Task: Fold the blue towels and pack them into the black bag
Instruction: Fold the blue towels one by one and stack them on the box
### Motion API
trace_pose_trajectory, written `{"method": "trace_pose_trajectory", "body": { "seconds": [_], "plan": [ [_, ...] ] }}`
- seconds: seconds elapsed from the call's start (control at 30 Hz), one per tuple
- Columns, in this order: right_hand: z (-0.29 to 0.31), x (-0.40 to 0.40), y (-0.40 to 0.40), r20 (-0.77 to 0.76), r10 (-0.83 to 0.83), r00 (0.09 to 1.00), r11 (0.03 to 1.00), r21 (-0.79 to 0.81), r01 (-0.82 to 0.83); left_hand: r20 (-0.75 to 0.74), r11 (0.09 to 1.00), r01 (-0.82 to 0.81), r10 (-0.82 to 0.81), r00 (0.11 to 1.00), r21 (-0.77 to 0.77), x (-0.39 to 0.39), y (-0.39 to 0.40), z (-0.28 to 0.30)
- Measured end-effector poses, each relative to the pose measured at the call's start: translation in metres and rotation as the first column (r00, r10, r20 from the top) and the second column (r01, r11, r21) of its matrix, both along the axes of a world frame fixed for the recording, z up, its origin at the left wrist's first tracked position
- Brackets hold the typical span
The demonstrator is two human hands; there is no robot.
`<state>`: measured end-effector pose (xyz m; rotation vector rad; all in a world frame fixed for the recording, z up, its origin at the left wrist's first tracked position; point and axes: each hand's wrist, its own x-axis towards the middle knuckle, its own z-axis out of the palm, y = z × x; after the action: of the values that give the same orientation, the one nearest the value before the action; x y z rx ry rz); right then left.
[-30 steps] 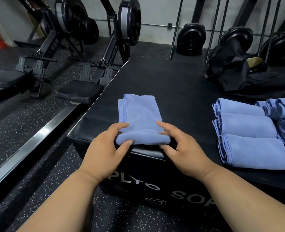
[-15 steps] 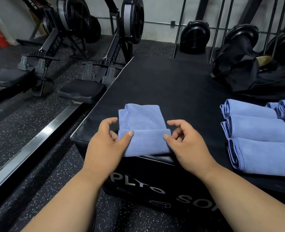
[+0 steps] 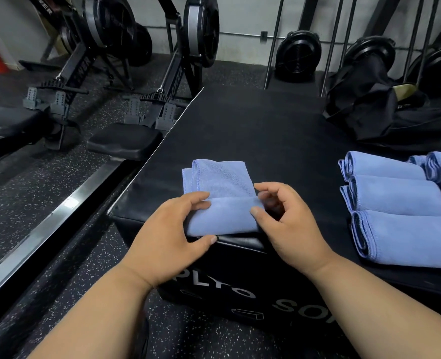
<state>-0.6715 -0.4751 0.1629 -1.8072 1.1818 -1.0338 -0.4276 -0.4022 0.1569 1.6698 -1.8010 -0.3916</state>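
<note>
I see both hands on the blue towel [image 3: 220,200] at the surface [image 3: 266,130] edge — left hand [image 3: 170,237] gripping its rolled end, right hand [image 3: 284,224] pinching the other side.

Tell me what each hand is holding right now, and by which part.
Both hold the same blue towel on the plyo box: the left hand grips the left end of its rolled near portion, the right hand pinches the right end.

A gym: rowing machines [image 3: 146,73], a black plyo box [image 3: 253,130], speckled rubber floor [image 3: 45,203].
</note>
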Motion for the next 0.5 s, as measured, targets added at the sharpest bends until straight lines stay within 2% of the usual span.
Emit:
{"method": "trace_pose_trajectory", "body": {
  "seconds": [0.07, 0.13, 0.2, 0.3, 0.43, 0.5],
  "plan": [
    [0.001, -0.003, 0.0, -0.083, 0.111, 0.99, 0.994, -0.007, -0.112, 0.024, 1.0, 0.015, -0.015, 1.0, 0.007, 0.003, -0.002, -0.001],
    [0.002, -0.006, 0.0, -0.252, 0.202, 0.946, 0.979, 0.028, -0.201, 0.009, 1.0, -0.001, 0.001, 1.0, 0.0, 0.005, -0.004, -0.002],
    [0.001, -0.005, -0.003, -0.351, 0.21, 0.913, 0.976, 0.023, -0.216, -0.037, 1.0, -0.029, 0.029, 0.999, -0.001, 0.005, -0.006, -0.002],
    [-0.001, -0.001, -0.007, -0.277, 0.16, 0.947, 0.986, 0.002, -0.166, -0.181, 0.998, -0.048, 0.054, 0.982, 0.04, 0.005, -0.008, 0.0],
    [0.008, -0.004, -0.006, 0.016, 0.15, 0.989, 0.982, 0.113, -0.15, -0.39, 0.994, -0.057, 0.087, 0.917, 0.089, 0.011, -0.007, 0.008],
    [0.012, -0.005, -0.005, 0.104, 0.114, 0.988, 0.977, 0.167, -0.13, -0.454, 0.993, -0.038, 0.083, 0.887, 0.108, 0.013, -0.005, 0.01]
  ]
}}
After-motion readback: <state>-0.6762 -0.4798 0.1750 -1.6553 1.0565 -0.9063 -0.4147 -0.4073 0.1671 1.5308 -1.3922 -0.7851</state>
